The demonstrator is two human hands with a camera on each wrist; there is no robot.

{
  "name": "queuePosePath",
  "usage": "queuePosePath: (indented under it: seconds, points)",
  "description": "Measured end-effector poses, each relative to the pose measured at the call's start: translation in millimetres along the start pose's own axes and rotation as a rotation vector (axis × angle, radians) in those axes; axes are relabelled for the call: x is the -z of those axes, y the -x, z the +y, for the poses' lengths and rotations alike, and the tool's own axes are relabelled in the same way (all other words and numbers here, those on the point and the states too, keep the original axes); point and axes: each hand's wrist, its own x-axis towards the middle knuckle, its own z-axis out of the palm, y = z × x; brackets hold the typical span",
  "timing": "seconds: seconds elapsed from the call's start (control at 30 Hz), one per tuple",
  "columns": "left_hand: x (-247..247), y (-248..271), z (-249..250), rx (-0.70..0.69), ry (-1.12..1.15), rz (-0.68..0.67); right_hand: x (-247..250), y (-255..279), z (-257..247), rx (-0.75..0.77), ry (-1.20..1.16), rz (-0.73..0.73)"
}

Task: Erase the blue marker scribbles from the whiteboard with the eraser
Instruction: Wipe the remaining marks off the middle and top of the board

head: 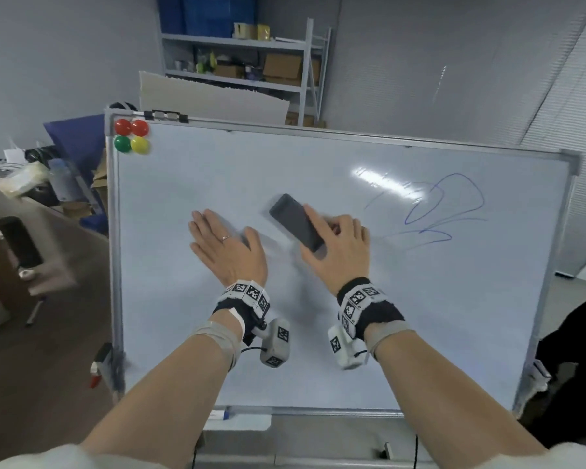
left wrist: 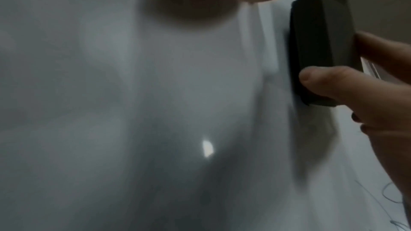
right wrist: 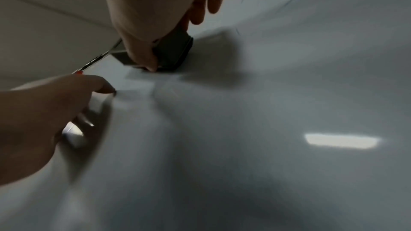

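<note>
A framed whiteboard [head: 352, 333] fills the head view, with looping blue marker scribbles [head: 444, 204] on its upper right part. My right hand [head: 332, 231] grips a dark, oblong eraser [head: 295, 221] near the board's middle, to the left of the scribbles; it lies slanted with one end up-left. The left wrist view shows the eraser [left wrist: 320, 41] against the board, with right-hand fingers [left wrist: 333, 83] curled over its edge. In the right wrist view the eraser [right wrist: 175, 50] sits under my right hand. My left hand [head: 224, 242] lies flat on the board, left of the eraser.
Red, green and yellow magnets [head: 131, 137] cluster in the board's top left corner. A marker [head: 222, 415] lies in the tray below the board. A cluttered desk [head: 21, 248] stands left, metal shelves [head: 244, 62] behind, and something dark [head: 572, 367] at the right.
</note>
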Motion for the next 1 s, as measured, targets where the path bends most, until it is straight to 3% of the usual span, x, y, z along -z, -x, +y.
queuePosePath:
  seconds: [0.17,0.23,0.3,0.37,0.43,0.47,0.5,0.63,0.67,0.7,0.8,0.87,0.93,1.0]
  points:
    - [-16,10,23,-0.011,0.026,0.020,20,-10,83,-0.608,-0.088,0.233]
    - [-22,18,33,-0.035,0.020,0.023,24,-8,106,-0.740,-0.104,0.279]
    - [-29,27,43,-0.055,0.023,0.030,21,-3,104,-0.666,-0.127,0.269]
    - [-36,34,53,-0.064,0.030,0.043,13,0,85,-0.373,-0.138,0.212]
    - [-40,41,62,-0.059,0.028,0.057,9,1,73,-0.041,-0.094,0.063]
    - [-41,43,67,-0.057,0.023,0.065,8,0,77,0.034,-0.068,0.027]
    - [-43,45,71,-0.053,0.018,0.074,10,-2,86,0.013,-0.065,0.042]
    - [-48,53,78,-0.001,0.010,0.093,18,-9,133,-0.461,-0.150,0.313]
    - [-49,55,78,0.008,0.000,0.094,19,-10,138,-0.474,-0.142,0.316]
    - [-50,58,78,0.020,-0.012,0.096,18,-9,138,-0.413,-0.135,0.292]
    - [-52,68,76,0.064,-0.037,0.108,10,6,119,0.057,-0.160,0.085]
    - [-54,75,76,0.091,-0.039,0.134,6,17,115,0.257,-0.130,-0.046]
    - [-56,80,74,0.115,-0.019,0.160,11,13,130,0.174,-0.114,-0.003]
    - [-58,85,76,0.121,-0.010,0.169,22,2,154,-0.065,-0.111,0.102]
